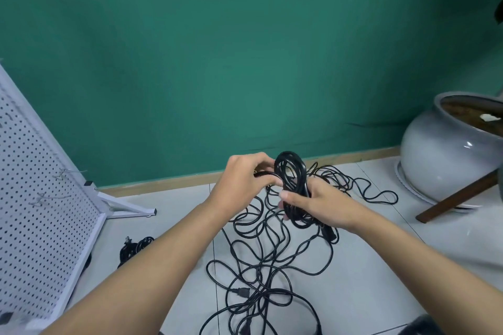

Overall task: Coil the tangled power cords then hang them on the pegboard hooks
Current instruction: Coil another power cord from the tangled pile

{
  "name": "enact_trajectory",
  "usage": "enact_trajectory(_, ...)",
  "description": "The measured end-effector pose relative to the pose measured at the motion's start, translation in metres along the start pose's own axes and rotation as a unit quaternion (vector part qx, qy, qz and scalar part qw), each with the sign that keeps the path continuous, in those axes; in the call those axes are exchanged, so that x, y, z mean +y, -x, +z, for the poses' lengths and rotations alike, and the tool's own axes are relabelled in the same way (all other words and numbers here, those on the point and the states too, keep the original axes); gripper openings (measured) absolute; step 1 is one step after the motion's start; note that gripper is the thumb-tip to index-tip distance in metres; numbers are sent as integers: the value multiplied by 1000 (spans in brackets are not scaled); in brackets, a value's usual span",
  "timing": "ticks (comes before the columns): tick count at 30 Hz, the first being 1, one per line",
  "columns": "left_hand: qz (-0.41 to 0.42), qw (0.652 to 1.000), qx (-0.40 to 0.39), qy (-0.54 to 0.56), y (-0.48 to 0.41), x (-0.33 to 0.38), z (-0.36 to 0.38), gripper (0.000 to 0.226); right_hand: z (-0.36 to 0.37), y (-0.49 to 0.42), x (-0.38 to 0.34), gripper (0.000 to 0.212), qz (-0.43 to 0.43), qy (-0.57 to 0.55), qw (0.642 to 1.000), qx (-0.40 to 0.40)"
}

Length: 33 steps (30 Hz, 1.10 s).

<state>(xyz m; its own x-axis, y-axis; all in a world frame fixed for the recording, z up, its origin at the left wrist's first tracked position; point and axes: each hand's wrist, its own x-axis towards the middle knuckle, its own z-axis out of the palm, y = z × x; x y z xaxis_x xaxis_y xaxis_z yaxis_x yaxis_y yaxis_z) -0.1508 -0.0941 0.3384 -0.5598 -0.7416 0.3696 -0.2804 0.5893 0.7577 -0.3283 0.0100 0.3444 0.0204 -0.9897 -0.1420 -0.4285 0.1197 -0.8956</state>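
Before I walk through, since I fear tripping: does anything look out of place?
Loose black power cords sprawl tangled across the pale tiled floor, below the black coil gripped by the left hand and right hand. A brown wooden stick slants across the grey ceramic pot's base.

What we lose sight of
Our left forearm (pixel 163 258) hides part of the small bundle (pixel 138 246); edges cut off the pegboard (pixel 40 198) and pot (pixel 435 160).

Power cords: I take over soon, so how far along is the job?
Done: one coiled bundle lies by the pegboard. In hand: left hand and right hand hold a second coil. Remaining: a tangle on the floor; the hooks are bare.
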Motion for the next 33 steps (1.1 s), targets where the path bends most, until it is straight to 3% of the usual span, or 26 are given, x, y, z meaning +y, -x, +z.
enact_trajectory(2,20,999,-4,-37,-1,-3,1,23,1,1,2,27,10,8,1000,-29)
enact_trajectory(6,74,982,25,-170,-1,-1,-1,47,-5,2,2,28,14,-39,999,-33)
enact_trajectory(10,61,991,-23,-113,-4,-2,-4,17,-13,0,6,30,12,-91,996,-14)
enact_trajectory(13,32,992,-65,-103,-1,-12,-4,28,-13,0,7,33,10,-67,998,2)
enact_trajectory(16,25,992,-46,-117,-1,-19,-5,9,-14,1,9,35,14,-66,998,6)
enact_trajectory(20,130,982,27,-134,-2,-7,-7,10,-12,0,9,37,39,-39,998,-3)
enact_trajectory(24,229,960,30,-158,-4,10,2,9,-4,-1,10,39,74,4,995,-66)
enact_trajectory(29,84,994,-5,-64,-4,-2,6,10,-4,-2,12,31,63,86,991,-86)
enact_trajectory(33,-76,996,-1,48,-2,-9,7,19,-12,1,11,32,43,44,997,-53)
